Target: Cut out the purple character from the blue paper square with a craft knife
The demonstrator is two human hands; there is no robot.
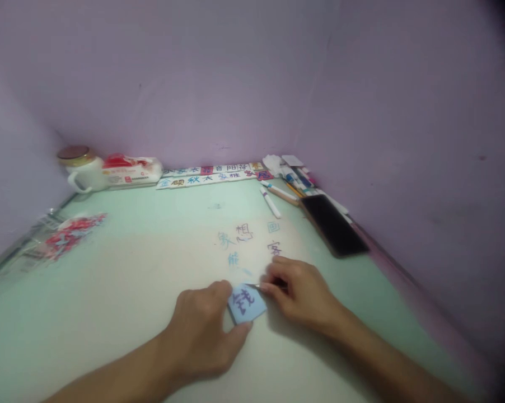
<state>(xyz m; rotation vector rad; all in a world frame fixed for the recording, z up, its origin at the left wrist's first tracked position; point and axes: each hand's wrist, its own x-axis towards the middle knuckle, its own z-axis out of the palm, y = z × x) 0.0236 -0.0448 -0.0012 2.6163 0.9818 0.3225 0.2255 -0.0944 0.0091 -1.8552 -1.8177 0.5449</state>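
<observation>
Blue card (258, 309) sits low on the pale table (122, 302); we pinch its edges with our left hand (204, 322) and grip a thin tool (252, 286) at its far edge in our right hand (303, 291).

Sq. card (258, 306): lt. blue w/ dk. purple char. Surface (143, 263): pale mint green w/ cream-pink patch. Walls (210, 84): lilac. Mug (93, 174): white, gold & brownish lid (74, 152). Pack (130, 172): white w/ red. Phone (335, 226): blk. screen, brown edge. Marker (271, 204): white, purple band. Bits (71, 238): red & pale blue. Tiles (200, 179): mostly white, multi-col. chars.
</observation>
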